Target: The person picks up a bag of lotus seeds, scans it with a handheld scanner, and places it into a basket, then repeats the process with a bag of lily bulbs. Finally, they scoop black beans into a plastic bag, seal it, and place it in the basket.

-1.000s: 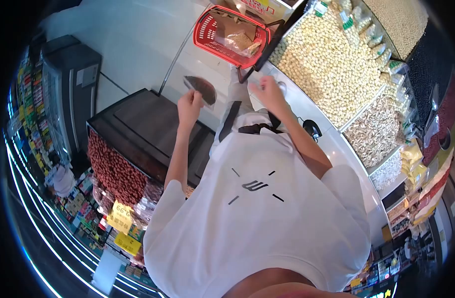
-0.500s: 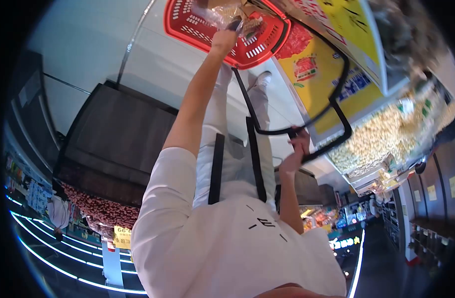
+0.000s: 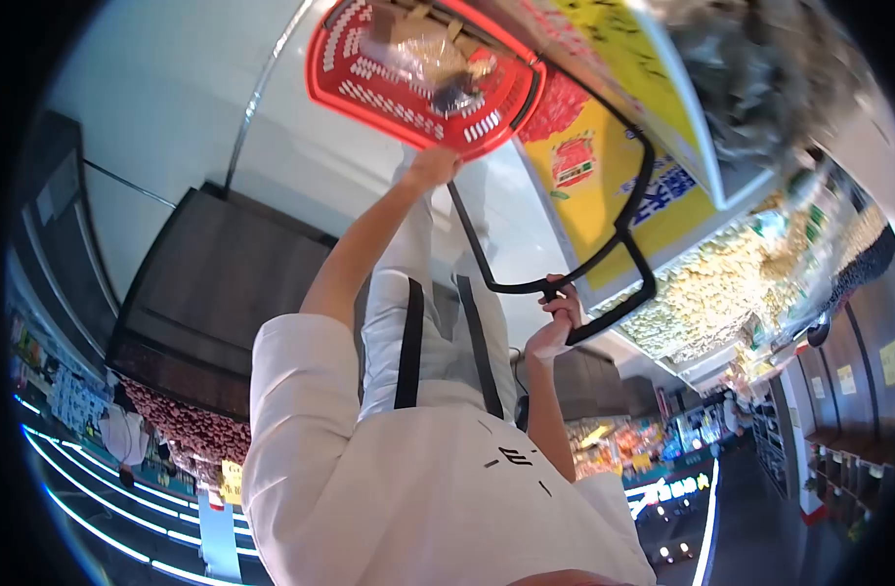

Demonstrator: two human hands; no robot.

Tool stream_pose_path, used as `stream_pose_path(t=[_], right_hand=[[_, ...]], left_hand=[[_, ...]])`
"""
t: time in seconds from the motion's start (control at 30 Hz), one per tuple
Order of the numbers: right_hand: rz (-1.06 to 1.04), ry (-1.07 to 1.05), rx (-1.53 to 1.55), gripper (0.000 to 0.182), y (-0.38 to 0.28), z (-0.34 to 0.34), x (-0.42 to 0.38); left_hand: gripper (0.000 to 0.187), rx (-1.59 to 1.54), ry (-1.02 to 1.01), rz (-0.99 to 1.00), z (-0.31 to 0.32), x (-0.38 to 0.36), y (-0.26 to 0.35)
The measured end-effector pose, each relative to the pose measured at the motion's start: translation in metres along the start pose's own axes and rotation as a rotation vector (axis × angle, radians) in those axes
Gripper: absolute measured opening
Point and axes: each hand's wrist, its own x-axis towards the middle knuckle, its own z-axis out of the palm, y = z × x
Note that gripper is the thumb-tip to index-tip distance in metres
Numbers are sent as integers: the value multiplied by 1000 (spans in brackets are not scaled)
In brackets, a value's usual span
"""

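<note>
A red plastic shopping basket point(image 3: 345, 109) with slotted walls is at the top of the view. Inside it lie a clear plastic bag of pale contents point(image 3: 413, 57) and a small dark item point(image 3: 454, 95). My left hand point(image 3: 436, 168) overlaps the basket's near rim, empty of the dark item; its fingers are smeared by motion. My right hand point(image 3: 555, 327) is closed around the long black handle point(image 3: 618, 234), which loops out from the basket to the right of my legs.
To the right stands a yellow display stand point(image 3: 589, 230) with printed signs, beside a heap of pale goods point(image 3: 706, 298). A dark bin point(image 3: 223, 283) with reddish-brown goods point(image 3: 189, 415) is on the left. Farther back a person point(image 3: 125, 435) is in view.
My left hand has let go of the dark item inside the basket and drawn back to the near rim. My right hand still grips the handle. The view has shifted slightly.
</note>
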Motion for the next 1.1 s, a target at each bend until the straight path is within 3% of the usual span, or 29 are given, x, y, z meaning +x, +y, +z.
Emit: stream_pose_path(t=[0.07,0.13,0.3,0.37,0.4,0.43,0.47,0.53,0.6,0.63,0.67,0.73,0.87,0.93,1.0,1.1], right_hand=[[-28,-29,37,16,7,0,-1],[-44,-44,116,16,10,4,-1],[-159,-92,166,14,1,9,-5],[-111,-297,121,7,-11,4,-7],[-197,-177,82,23,5,22,-11],[-534,-190,-223,41,22,23,-16],[-558,-185,-197,41,33,14,-20],[-487,-485,-246,42,42,5,-20],[-423,-784,-313,44,35,-1,-12],[-397,-983,-363,47,-1,-29,-13],[-509,-1039,-377,47,8,-37,-13],[-635,-1091,-381,47,35,-39,-16],[-516,-1205,-606,45,45,-59,-35],[-478,-1225,-633,45,50,-68,-45],[-578,-1255,-320,41,91,-86,-49],[11,-1173,-82,33,112,-152,-55]], left_hand=[[32,-160,123,-21,-41,-32,32],[39,-199,93,-53,-72,-57,65],[35,-730,9,68,-137,-126,214],[32,-817,-10,120,-140,-150,268],[31,-554,105,86,-127,-158,290],[31,-299,221,43,-114,-165,308],[31,-275,246,50,-108,-173,324],[29,-161,521,63,-111,-182,352],[27,-121,614,20,-87,-188,332],[25,-127,675,-48,-69,-190,318],[25,-110,702,-48,-53,-191,311],[25,-58,690,-85,-33,-198,304],[26,-195,626,-196,-19,-222,312],[26,103,798,-177,-16,-233,287],[18,73,808,-120,-30,-263,263],[13,10,760,-137,-35,-305,232]])
